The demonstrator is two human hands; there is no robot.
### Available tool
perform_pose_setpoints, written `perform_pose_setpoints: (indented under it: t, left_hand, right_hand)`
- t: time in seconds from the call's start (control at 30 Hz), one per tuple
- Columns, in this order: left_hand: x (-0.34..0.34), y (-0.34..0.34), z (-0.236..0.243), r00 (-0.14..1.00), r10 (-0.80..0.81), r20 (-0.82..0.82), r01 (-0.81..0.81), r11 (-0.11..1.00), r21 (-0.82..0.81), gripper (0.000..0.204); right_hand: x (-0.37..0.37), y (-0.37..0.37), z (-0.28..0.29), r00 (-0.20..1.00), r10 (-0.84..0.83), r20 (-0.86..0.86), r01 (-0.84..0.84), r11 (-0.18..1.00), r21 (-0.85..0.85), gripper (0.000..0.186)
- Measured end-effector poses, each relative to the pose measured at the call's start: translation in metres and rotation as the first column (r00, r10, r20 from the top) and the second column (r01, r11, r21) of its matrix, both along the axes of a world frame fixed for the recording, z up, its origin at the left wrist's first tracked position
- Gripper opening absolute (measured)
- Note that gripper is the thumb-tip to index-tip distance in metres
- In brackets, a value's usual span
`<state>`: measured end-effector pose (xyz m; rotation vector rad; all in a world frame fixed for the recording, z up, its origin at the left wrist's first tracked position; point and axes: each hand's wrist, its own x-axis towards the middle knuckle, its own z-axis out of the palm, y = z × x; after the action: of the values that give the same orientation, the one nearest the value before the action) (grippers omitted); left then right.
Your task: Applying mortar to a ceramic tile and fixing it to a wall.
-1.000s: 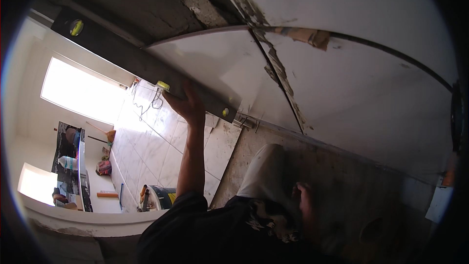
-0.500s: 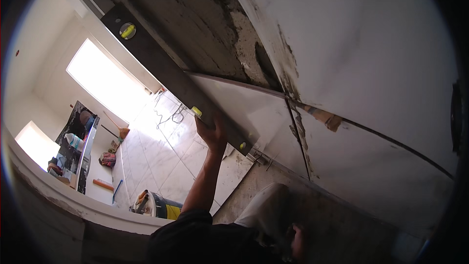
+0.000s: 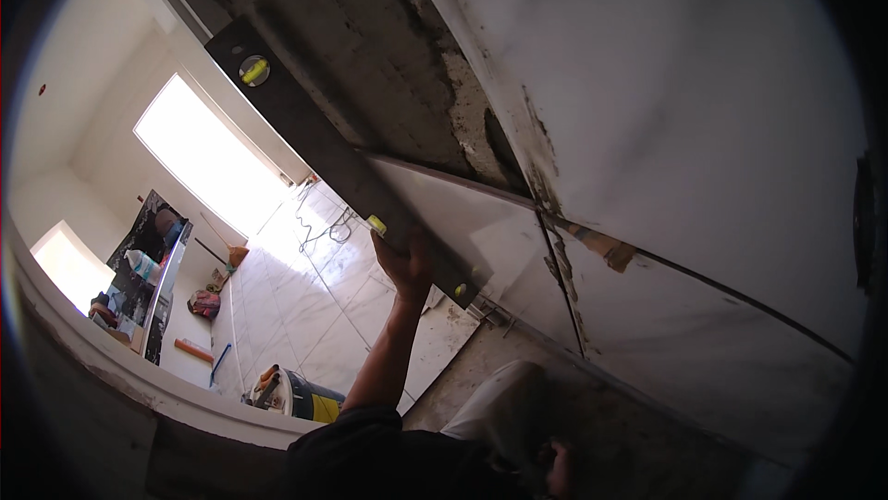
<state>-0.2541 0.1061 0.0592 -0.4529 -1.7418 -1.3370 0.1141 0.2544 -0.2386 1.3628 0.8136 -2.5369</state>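
Observation:
A long dark spirit level (image 3: 319,135) with yellow-green vials runs slantwise across the view, along the edge of the wall. My left hand (image 3: 405,264) is closed around its lower part, thumb beside the middle vial. Behind the level, a white marble-look wall tile (image 3: 462,213) meets a bare patch of grey mortar (image 3: 342,47). A larger white tile (image 3: 666,84) covers the wall to the right, with mortar smeared along its edge. Low down, near my bent knee (image 3: 499,403), my right hand (image 3: 558,468) is curled in deep shadow; anything inside it is hidden.
Through the opening at left, a bucket of tools (image 3: 301,395) stands on glossy floor tiles (image 3: 305,315). A cable (image 3: 324,227) lies farther back. Beyond are a cluttered dark board (image 3: 148,264) and a broom (image 3: 236,255). A brown strip (image 3: 601,248) sticks out at the tile joint.
The whole view has tilted slightly, so the level and tiles sit a little differently in the picture. My left hand keeps its grip on the level; my right hand stays low.

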Motion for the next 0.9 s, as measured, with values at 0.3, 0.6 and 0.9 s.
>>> perform_pose_setpoints:
  t: [0.3,0.6,0.9]
  left_hand:
    - [-0.013,0.002,-0.021,0.999,-0.024,-0.024,0.022,0.998,-0.061,0.052]
    - [0.072,0.023,0.016,0.876,-0.477,0.078,0.44,0.854,0.277,0.035]
    - [0.174,0.014,0.052,0.344,-0.936,0.082,0.795,0.336,0.505,0.076]
  right_hand:
    - [0.036,-0.017,-0.114,0.985,-0.105,0.138,0.118,0.988,-0.095,0.016]
    - [-0.039,-0.013,0.116,0.888,0.378,-0.261,0.198,0.198,0.96,0.04]
    - [-0.073,0.02,0.26,0.879,0.464,-0.11,0.321,-0.406,0.856,0.079]
